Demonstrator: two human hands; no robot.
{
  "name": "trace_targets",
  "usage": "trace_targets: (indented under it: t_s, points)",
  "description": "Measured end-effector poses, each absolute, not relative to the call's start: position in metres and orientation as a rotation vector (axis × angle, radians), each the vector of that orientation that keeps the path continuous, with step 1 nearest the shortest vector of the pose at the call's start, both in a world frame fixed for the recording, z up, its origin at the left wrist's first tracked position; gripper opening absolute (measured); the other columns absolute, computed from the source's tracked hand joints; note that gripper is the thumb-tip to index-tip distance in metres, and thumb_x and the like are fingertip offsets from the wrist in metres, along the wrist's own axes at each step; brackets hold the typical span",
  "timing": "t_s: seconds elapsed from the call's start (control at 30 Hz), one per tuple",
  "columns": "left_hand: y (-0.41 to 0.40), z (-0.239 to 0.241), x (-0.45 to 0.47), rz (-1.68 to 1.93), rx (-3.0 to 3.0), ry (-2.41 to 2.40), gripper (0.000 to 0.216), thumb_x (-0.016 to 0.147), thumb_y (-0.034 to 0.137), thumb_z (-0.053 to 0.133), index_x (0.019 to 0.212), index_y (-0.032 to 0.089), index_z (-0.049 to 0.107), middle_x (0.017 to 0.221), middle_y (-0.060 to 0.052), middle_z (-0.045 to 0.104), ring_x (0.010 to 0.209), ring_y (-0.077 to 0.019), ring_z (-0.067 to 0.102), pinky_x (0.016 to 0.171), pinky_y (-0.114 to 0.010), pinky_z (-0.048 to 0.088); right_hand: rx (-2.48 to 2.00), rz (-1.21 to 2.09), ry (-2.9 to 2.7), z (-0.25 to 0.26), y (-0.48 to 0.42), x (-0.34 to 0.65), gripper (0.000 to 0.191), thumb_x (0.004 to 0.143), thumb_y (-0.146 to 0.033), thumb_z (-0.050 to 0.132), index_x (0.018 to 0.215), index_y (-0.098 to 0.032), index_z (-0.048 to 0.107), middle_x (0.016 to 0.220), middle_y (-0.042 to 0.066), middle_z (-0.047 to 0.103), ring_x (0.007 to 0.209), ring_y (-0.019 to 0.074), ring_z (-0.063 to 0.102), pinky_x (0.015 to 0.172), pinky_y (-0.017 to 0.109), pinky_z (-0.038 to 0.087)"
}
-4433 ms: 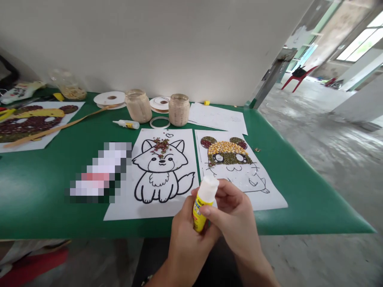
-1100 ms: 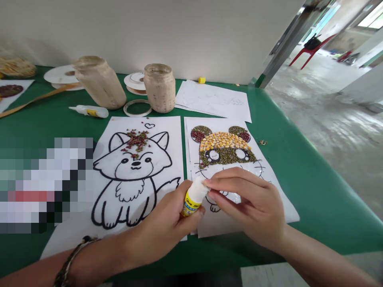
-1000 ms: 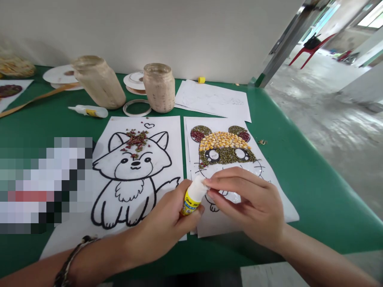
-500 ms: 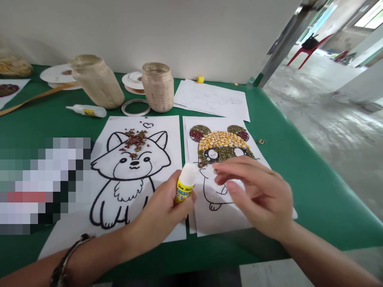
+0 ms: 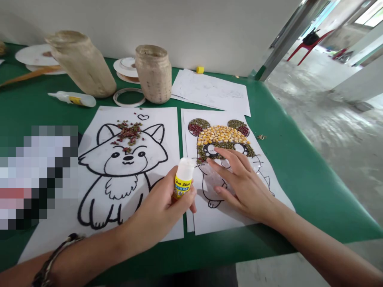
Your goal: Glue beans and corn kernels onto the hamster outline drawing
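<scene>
A yellow-labelled glue stick [image 5: 183, 179] with a white top stands upright in my left hand [image 5: 161, 203], fingers wrapped round it. My right hand [image 5: 243, 185] is spread over the hamster-like drawing [image 5: 206, 187], its fingertips by the eyes and the lower edge of the green beans [image 5: 223, 150]. Yellow corn kernels [image 5: 223, 134] cover that drawing's forehead, and green and red beans fill its ears. Part of the drawing's body is hidden under my right hand. To the left lies a fox-like drawing [image 5: 119, 179] with a loose heap of red and green beans [image 5: 130, 132] on its forehead.
Behind the drawings stand two cloudy jars [image 5: 154, 75] [image 5: 82, 65], a tape roll [image 5: 129, 97], a glue bottle [image 5: 73, 98] and white spools [image 5: 127, 68]. More sketched sheets [image 5: 212, 89] and a yellow cap [image 5: 200, 70] lie near the wall. A blurred-out object [image 5: 38, 171] is at the left.
My right hand has lowered onto the hamster-like drawing, and its fingers have spread from a near pinch. My left hand still holds the glue stick. The view has shifted slightly.
</scene>
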State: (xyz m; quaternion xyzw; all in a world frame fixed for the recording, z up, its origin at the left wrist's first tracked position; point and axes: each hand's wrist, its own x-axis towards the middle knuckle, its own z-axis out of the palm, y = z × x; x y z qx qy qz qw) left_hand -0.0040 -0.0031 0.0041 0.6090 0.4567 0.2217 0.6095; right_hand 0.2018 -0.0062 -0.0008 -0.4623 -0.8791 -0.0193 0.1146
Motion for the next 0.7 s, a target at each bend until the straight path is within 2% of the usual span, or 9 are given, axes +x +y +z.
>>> trace_targets:
  t_s: [0.17, 0.4, 0.6, 0.7]
  points:
    - [-0.003, 0.006, -0.003, 0.539, 1.376, 1.044, 0.011, 0.086, 0.031, 0.040, 0.082, 0.021, 0.042, 0.060, 0.006, 0.053, 0.057, -0.0104, 0.050, 0.053, -0.021, 0.041, -1.339, -0.087, -2.623, -0.003, -0.004, 0.197, 0.053, 0.085, -0.047, 0.037, 0.122, -0.010, 0.049, 0.134, 0.020, 0.035, 0.122, 0.0340, 0.032, 0.096, 0.054, 0.036]
    - [-0.003, 0.005, -0.003, 0.527, 1.359, 1.059, 0.008, 0.084, 0.029, 0.042, 0.083, 0.021, 0.043, 0.057, 0.007, 0.050, 0.053, -0.0097, 0.049, 0.048, -0.020, 0.038, -1.333, -0.104, -2.631, -0.008, -0.003, 0.196, 0.054, 0.087, -0.047, 0.031, 0.122, -0.009, 0.048, 0.134, 0.020, 0.036, 0.120, 0.0336, 0.033, 0.095, 0.055, 0.037]
    - [-0.002, 0.004, -0.004, 0.546, 1.366, 1.034, 0.008, 0.083, 0.028, 0.043, 0.080, 0.020, 0.043, 0.058, 0.007, 0.049, 0.053, -0.0091, 0.049, 0.049, -0.020, 0.038, -1.326, -0.102, -2.479, -0.008, 0.006, 0.194, 0.030, 0.088, -0.024, 0.038, 0.105, -0.014, 0.061, 0.119, 0.015, 0.051, 0.105, 0.0262, 0.047, 0.086, 0.047, 0.045]
    - [-0.002, 0.007, -0.003, 0.547, 1.356, 1.063, 0.008, 0.082, 0.027, 0.043, 0.078, 0.020, 0.043, 0.055, 0.007, 0.048, 0.050, -0.0088, 0.045, 0.046, -0.019, 0.036, -1.311, -0.051, -2.356, -0.008, 0.017, 0.193, 0.021, 0.086, -0.019, 0.043, 0.093, -0.019, 0.064, 0.105, 0.010, 0.057, 0.095, 0.0222, 0.052, 0.080, 0.043, 0.047]
